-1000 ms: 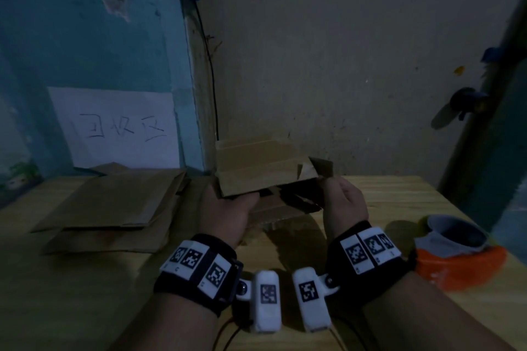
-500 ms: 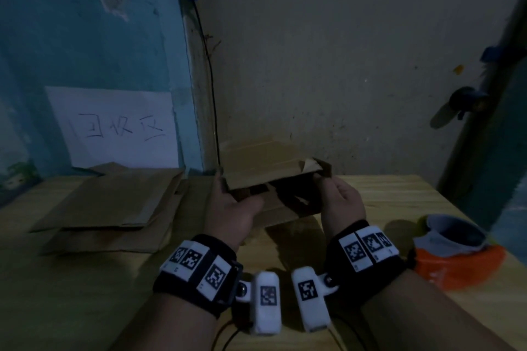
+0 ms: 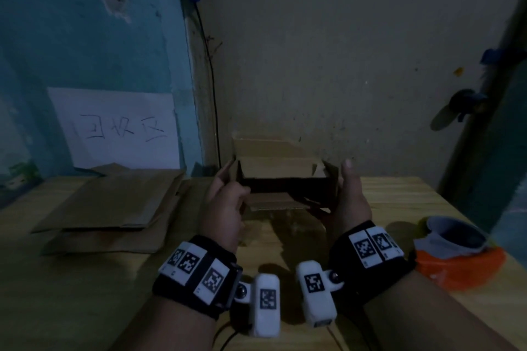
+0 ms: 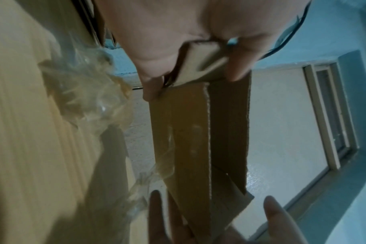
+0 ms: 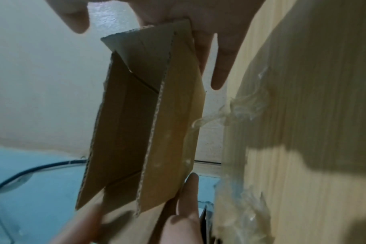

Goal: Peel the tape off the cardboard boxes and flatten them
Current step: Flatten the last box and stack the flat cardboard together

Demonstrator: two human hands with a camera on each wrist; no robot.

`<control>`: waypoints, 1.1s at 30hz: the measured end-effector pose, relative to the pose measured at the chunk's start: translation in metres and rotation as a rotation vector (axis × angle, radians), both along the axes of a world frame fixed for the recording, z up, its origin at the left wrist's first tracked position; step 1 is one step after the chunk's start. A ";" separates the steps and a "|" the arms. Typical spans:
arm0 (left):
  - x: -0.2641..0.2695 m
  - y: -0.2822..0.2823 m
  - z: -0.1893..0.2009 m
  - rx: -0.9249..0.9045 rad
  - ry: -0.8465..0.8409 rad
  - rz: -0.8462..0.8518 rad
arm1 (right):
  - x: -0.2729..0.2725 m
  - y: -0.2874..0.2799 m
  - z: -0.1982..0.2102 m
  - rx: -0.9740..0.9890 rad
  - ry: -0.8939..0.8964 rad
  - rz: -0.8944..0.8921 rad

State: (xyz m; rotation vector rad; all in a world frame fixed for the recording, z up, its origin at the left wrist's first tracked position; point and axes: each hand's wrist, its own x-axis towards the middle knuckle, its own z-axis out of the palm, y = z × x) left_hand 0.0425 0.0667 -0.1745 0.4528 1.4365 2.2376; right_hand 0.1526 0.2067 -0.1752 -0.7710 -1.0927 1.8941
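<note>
A small open box (image 3: 281, 179) is held just above the desk (image 3: 85, 279), near its far edge by the wall corner, between both hands. The left hand (image 3: 225, 208) holds the box's left end: in the left wrist view its thumb and fingers curl round and pinch a folded flap there. The right hand (image 3: 349, 202) lies flat against the right end, thumb pointing up and fingers straight, pressing rather than curling; the right wrist view shows those fingers spread along the cardboard. The box's flaps stand open, the far one raised toward the wall, and its inside is dark.

Clear crumpled tape (image 5: 242, 112) lies on the desk just beside the box; a strand reaches to the box's side.

Left of the hands, flattened boxes (image 3: 108, 205) lie stacked on the desk. Behind them a white sheet (image 3: 117, 128) leans on the blue wall, handwritten with three Chinese characters that read roughly 回收区. At the near right sits an orange bin (image 3: 459, 259) with a white liner. Both wrists wear black bands with square black-and-white marker tags. A dark cable (image 3: 212, 88) runs down the wall corner.
</note>
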 end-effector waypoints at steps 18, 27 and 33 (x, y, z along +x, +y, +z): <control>-0.012 -0.013 0.015 0.308 -0.499 -0.062 | -0.001 0.001 -0.007 0.174 0.022 0.016; -0.018 -0.017 0.012 0.375 -0.564 -0.101 | -0.001 0.015 -0.013 0.093 -0.163 0.065; -0.015 -0.016 0.013 0.418 -0.528 -0.133 | 0.002 0.011 -0.007 0.194 -0.274 -0.014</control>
